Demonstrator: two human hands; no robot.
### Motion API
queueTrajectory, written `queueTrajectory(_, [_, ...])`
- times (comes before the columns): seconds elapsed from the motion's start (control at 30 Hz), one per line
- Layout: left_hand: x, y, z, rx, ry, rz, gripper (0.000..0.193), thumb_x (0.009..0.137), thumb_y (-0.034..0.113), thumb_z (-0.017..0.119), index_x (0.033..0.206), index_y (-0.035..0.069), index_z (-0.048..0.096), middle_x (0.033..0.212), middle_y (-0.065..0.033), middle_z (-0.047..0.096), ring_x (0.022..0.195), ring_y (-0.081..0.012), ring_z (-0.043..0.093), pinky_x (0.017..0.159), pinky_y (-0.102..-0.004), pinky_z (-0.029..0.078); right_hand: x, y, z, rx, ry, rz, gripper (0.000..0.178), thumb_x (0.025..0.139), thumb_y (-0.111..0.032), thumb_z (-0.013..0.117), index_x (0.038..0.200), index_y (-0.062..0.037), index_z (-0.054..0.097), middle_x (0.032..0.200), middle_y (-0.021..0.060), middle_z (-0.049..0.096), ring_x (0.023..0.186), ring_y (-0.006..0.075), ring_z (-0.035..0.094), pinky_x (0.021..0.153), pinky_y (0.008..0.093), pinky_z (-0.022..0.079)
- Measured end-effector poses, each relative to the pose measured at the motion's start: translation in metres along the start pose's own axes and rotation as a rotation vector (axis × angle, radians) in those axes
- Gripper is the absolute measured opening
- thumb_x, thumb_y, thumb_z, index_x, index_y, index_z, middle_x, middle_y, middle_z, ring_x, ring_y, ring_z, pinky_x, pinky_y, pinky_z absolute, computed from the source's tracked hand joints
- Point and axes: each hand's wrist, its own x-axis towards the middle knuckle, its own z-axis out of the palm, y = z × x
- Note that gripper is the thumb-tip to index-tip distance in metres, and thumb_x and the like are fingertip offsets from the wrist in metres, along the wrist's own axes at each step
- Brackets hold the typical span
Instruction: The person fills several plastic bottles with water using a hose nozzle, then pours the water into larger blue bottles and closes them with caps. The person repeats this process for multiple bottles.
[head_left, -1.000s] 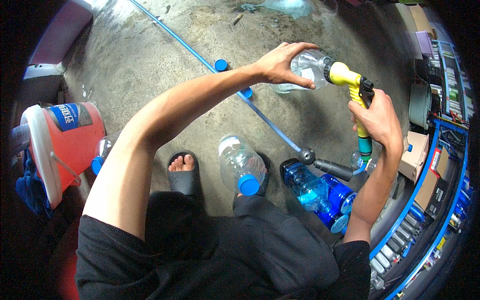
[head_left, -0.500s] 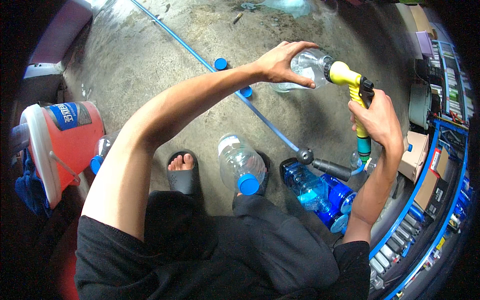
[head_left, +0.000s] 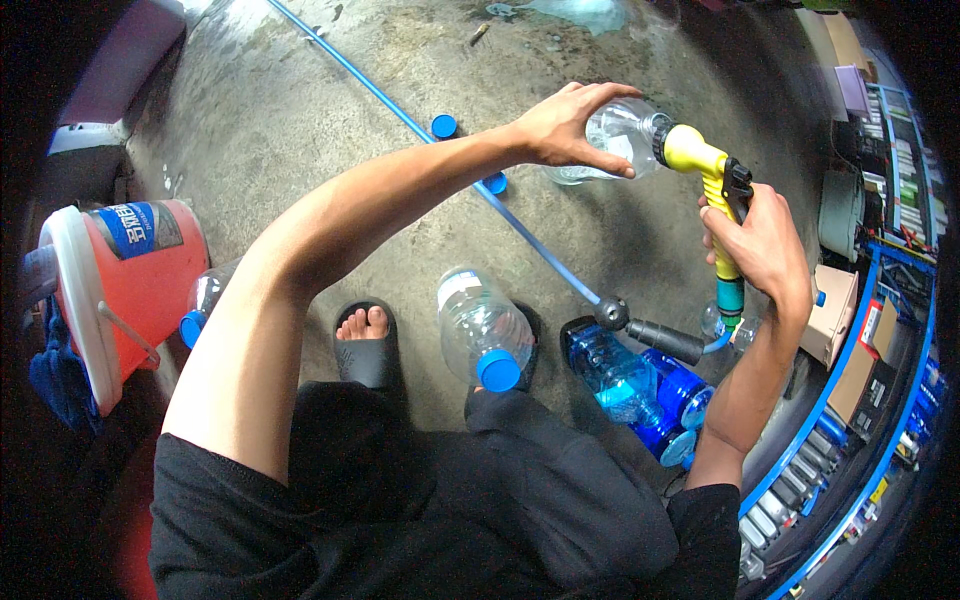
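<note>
Grasping bottle [head_left: 612, 125] at upper right of frame in left hand [head_left: 562, 125]; gripping spray gun [head_left: 712, 185] in right hand [head_left: 765, 240], with nozzle [head_left: 664, 138] up to bottle's mouth. Probably partway: not yet capped here, with blue caps [head_left: 444, 126] near upper centre and capped bottle [head_left: 485, 325] just below centre. Can't tell if spraying.

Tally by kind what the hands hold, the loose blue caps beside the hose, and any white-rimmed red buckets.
Clear bottle, left hand: 1
Yellow spray gun, right hand: 1
Loose blue caps beside the blue hose: 2
White-rimmed red bucket: 1
Total: 5
</note>
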Motion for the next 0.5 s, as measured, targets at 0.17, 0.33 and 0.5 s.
queueTrajectory(0.17, [-0.0001,0.0001,0.0003,0.008,0.005,-0.005,0.105,0.074,0.06,0.091,0.157,0.012,0.049,0.145,-0.0191,0.061,0.136,-0.0376,0.053,0.119,-0.0488,0.041,-0.0014,-0.0008,-0.0004,-0.012,-0.004,-0.005,0.026,0.089,-0.02,0.07,0.088,0.0056,0.07,0.071,0.0117,0.074,0.065,0.0194,0.077,0.063,0.035,0.062])
queueTrajectory(0.33, [-0.0004,0.0,0.0003,0.018,0.002,-0.006,0.105,0.074,0.06,0.091,0.157,0.011,0.049,0.145,-0.0189,0.061,0.136,-0.0376,0.053,0.118,-0.0486,0.041,-0.0021,-0.0019,0.0,0.01,-0.013,-0.012,0.025,0.09,-0.02,0.069,0.09,0.0056,0.07,0.071,0.011,0.074,0.065,0.0187,0.077,0.063,0.0347,0.062])
queueTrajectory(0.5, [0.0006,-0.0013,0.0011,0.014,0.014,0.016,0.104,0.074,0.059,0.091,0.156,0.012,0.049,0.145,-0.0183,0.062,0.135,-0.0375,0.054,0.118,-0.0487,0.042,-0.0027,-0.0024,-0.0005,0.005,-0.02,-0.001,0.025,0.091,-0.02,0.07,0.091,0.005,0.07,0.072,0.0102,0.074,0.065,0.0174,0.076,0.063,0.0343,0.061])
